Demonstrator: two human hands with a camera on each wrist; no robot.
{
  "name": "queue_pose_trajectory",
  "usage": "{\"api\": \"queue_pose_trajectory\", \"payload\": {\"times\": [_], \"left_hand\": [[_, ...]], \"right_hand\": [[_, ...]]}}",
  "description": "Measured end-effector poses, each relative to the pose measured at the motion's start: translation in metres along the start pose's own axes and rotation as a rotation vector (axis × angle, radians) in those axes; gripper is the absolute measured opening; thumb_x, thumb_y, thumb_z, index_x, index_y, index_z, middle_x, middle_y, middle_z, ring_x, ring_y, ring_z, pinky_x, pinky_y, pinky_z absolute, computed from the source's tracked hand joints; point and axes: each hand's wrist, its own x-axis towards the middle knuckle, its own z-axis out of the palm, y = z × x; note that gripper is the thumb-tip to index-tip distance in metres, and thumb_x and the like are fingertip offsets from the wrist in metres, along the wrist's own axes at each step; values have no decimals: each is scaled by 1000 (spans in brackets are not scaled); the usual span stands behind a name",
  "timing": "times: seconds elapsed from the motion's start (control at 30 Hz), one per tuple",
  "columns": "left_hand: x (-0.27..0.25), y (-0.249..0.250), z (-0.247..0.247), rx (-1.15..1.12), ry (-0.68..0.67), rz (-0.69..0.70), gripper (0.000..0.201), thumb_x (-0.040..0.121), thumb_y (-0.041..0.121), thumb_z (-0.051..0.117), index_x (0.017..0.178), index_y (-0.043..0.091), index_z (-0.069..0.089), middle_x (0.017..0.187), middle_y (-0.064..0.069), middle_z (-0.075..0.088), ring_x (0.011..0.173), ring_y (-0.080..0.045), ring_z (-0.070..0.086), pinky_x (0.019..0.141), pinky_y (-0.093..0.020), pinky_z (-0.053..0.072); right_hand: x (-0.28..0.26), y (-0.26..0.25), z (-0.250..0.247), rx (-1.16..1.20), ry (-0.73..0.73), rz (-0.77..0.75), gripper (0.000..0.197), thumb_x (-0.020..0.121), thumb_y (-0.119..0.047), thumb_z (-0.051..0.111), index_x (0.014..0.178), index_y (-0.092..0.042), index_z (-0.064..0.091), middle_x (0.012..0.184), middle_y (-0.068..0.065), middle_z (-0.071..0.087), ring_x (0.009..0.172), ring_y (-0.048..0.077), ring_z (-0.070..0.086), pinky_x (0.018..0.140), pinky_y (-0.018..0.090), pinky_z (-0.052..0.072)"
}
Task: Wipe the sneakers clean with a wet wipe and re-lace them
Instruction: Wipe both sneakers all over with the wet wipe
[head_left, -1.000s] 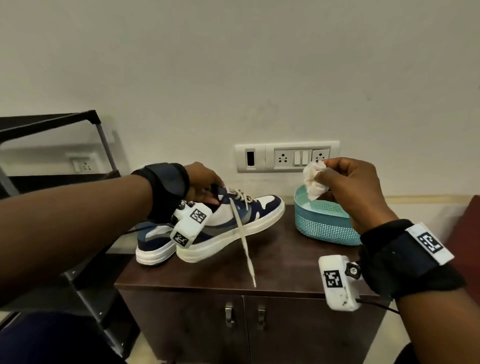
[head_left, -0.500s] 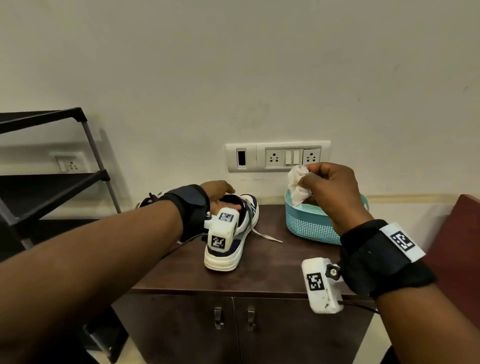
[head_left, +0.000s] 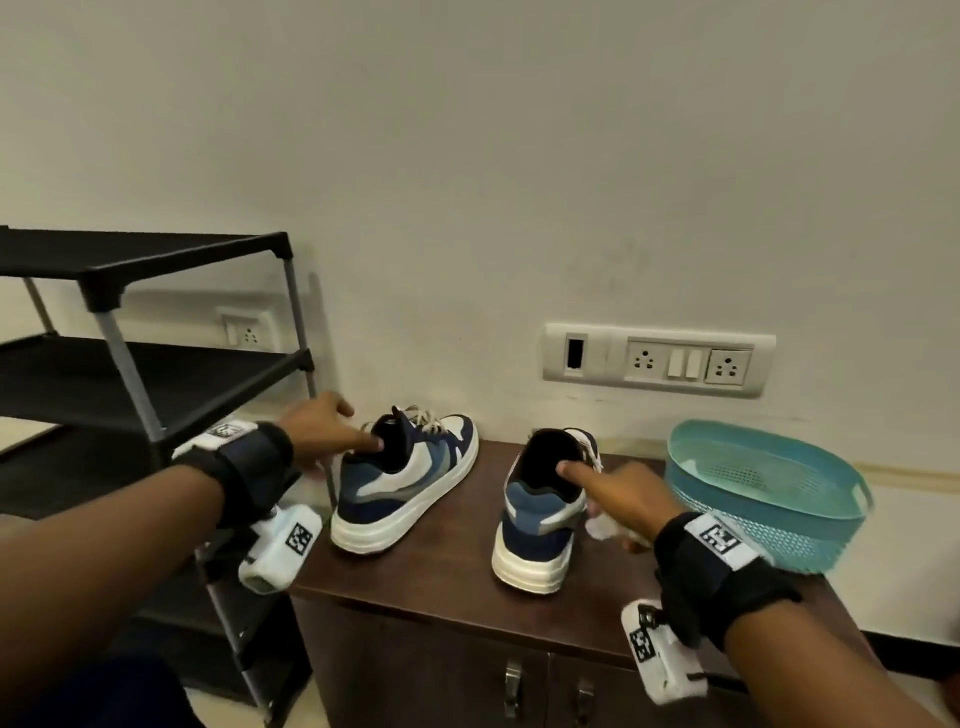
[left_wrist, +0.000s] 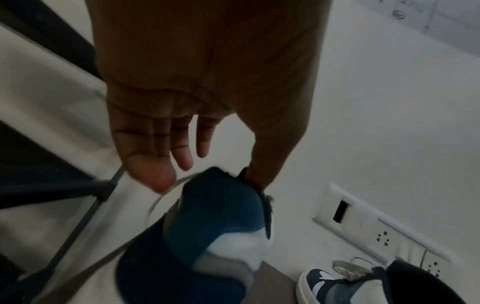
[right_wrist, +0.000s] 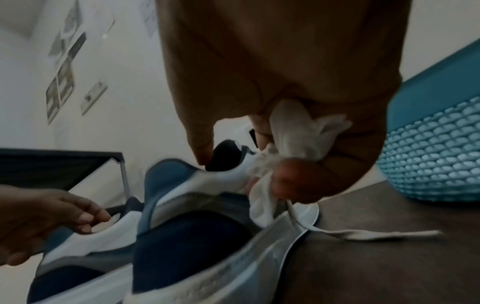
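Note:
Two blue, navy and white sneakers stand apart on the dark cabinet top (head_left: 441, 571), heels toward me. My left hand (head_left: 358, 426) hovers at the left sneaker (head_left: 405, 483). Its thumb touches the collar while the fingers (left_wrist: 161, 174) stay straight and off the shoe (left_wrist: 213, 216). My right hand (head_left: 597, 499) sits at the right sneaker (head_left: 535, 519). Its thumb tip is in the collar and the curled fingers grip a crumpled white wet wipe (right_wrist: 293, 144). A loose lace end (right_wrist: 363, 233) lies on the cabinet beside that sneaker (right_wrist: 194, 236).
An empty teal mesh basket (head_left: 769, 499) stands at the right end of the cabinet, close to my right wrist. A black shoe rack (head_left: 130, 364) stands to the left of the cabinet. A socket panel (head_left: 654, 358) is on the wall behind.
The left hand has set its lifted sneaker down and loosened its grip. The right hand has dropped from near the basket to the other sneaker, wipe still in it.

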Motion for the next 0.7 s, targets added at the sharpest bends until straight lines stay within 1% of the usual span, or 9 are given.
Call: {"api": "queue_pose_trajectory", "payload": {"times": [0.1,0.17,0.27,0.33,0.4,0.47,0.5,0.6,0.7], "left_hand": [[11,-18,18,-96,-117,-35,43,83,33,80,105,-2,66,72,-14,60,55,-26,61,50,-35,57],[16,-20,26,-144,-150,-66,32,87,28,75,97,-1,66,66,-14,58,50,-27,58,47,-31,53],[23,-21,29,-136,-148,-83,22,91,18,65,82,-2,60,55,-15,56,39,-28,54,42,-28,48],[27,-22,20,-193,-128,-55,21,95,7,58,79,-6,61,49,-16,56,37,-28,56,43,-33,53],[30,-22,5,-352,-82,20,20,98,-1,51,88,-10,65,60,-18,62,47,-28,59,52,-40,59],[30,-20,-2,-433,-72,89,18,100,4,53,97,-6,67,81,-19,69,60,-27,64,50,-36,57],[27,-19,0,-400,-105,103,21,100,14,59,96,-5,68,86,-19,70,65,-29,68,48,-35,57],[23,-22,15,-290,-213,45,53,89,44,73,92,-8,67,87,-21,73,67,-38,74,50,-43,60],[22,-14,23,-218,-239,52,34,85,28,79,87,-4,68,79,-20,71,69,-37,73,57,-46,63]], "right_hand": [[11,-3,18,-247,23,-26,58,89,-59,60,104,-4,72,108,18,71,90,33,68,68,32,51],[12,-7,22,-295,51,-11,46,90,-48,58,98,-4,70,109,20,71,97,37,69,71,35,52],[10,-10,25,-322,74,-22,36,91,-39,55,90,-4,65,104,23,70,95,39,68,68,35,51],[7,-13,29,-351,115,-46,37,92,-37,53,89,-3,65,101,22,70,93,39,67,74,39,55],[3,-17,34,-341,149,-73,37,93,-40,51,81,-7,63,91,18,69,85,36,66,74,40,55],[0,-21,44,-324,165,-93,38,93,-40,50,67,-13,55,75,11,63,75,32,61,66,36,47],[-1,-23,49,-313,162,-95,39,92,-40,50,63,-15,51,69,8,59,70,31,58,63,34,45],[-2,-29,62,-286,135,-85,40,90,-42,50,60,-15,49,63,5,57,61,28,55,61,33,48],[0,-30,71,-302,123,-90,39,91,-41,50,60,-16,48,61,3,54,59,26,53,60,33,47]]}}
